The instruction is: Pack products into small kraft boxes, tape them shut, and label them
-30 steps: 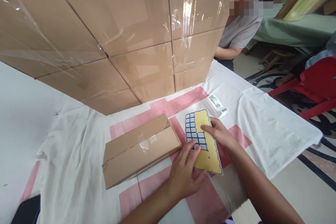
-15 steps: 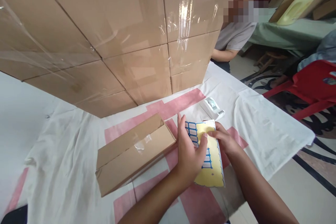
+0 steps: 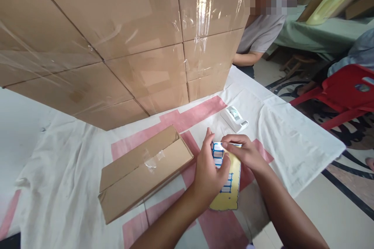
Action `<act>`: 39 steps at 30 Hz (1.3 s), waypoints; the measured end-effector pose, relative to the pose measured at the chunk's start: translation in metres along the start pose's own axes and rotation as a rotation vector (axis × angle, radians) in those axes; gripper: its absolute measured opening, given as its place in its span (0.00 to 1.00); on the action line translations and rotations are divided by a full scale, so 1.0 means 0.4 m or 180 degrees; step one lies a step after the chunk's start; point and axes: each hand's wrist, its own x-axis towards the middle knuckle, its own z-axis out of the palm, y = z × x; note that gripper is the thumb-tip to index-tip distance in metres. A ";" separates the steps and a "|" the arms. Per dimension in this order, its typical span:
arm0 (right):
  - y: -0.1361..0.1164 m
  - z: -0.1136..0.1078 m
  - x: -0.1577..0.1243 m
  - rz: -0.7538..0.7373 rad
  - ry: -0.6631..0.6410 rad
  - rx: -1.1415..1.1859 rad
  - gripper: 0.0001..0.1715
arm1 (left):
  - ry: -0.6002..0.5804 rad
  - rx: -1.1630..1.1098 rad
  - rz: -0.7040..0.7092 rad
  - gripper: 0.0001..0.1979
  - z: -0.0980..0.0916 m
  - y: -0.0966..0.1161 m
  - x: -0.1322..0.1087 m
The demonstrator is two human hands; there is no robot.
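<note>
Both hands hold a yellow label sheet (image 3: 233, 167) with blue-edged white labels. My left hand (image 3: 209, 171) grips its left side, thumb across the front. My right hand (image 3: 244, 149) pinches the top edge between thumb and fingers, close to the upper labels. Whether a label is peeled loose there I cannot make out. Left of my hands lies a long cardboard box (image 3: 146, 171), its top seam closed with a piece of clear tape (image 3: 152, 161). Just beyond my hands stands a white tape dispenser (image 3: 234, 118).
Stacked, taped cardboard boxes (image 3: 140, 46) form a wall at the back of the cloth-covered table (image 3: 295, 140). A person (image 3: 257, 42) sits beyond them at the right. A red plastic chair (image 3: 350, 93) and a yellow bottle (image 3: 331, 2) are further right.
My right hand has moved from the sheet's right side up to its top edge, near the upper labels. The sheet has shifted slightly left and turned. The view has moved a little.
</note>
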 end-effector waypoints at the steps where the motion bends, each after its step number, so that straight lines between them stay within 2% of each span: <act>1: 0.001 0.003 -0.003 -0.0142 -0.0041 -0.0046 0.12 | 0.0051 0.0041 0.0030 0.29 -0.002 0.003 0.001; 5: 0.010 0.010 -0.012 -0.0491 0.0069 -0.0099 0.17 | 0.0376 0.0529 0.0375 0.25 -0.014 0.010 -0.006; 8: 0.017 0.007 -0.017 -0.0552 0.0047 0.0005 0.16 | 0.0555 0.1120 0.0930 0.19 -0.023 0.015 -0.020; 10: 0.017 0.003 -0.017 -0.0664 -0.0096 0.0015 0.15 | 0.0571 0.1446 0.1129 0.17 -0.029 0.023 -0.027; 13: 0.018 0.000 -0.013 -0.0900 -0.0379 0.0099 0.13 | 0.0541 0.1629 0.1080 0.19 -0.036 0.042 -0.029; 20: 0.036 -0.004 -0.008 -0.1043 -0.0894 0.0609 0.08 | 0.0472 0.1613 0.0967 0.07 -0.047 0.076 -0.029; 25: 0.035 -0.001 -0.005 -0.1174 -0.1250 0.0639 0.10 | 0.0266 0.1526 0.0951 0.04 -0.050 0.077 -0.032; 31: 0.039 0.002 0.000 -0.1177 -0.1288 0.0593 0.10 | 0.0066 0.1594 0.0841 0.05 -0.055 0.070 -0.033; 39: 0.046 -0.007 0.000 -0.1024 -0.1132 0.0589 0.14 | 0.0083 0.1521 0.0881 0.06 -0.058 0.069 -0.030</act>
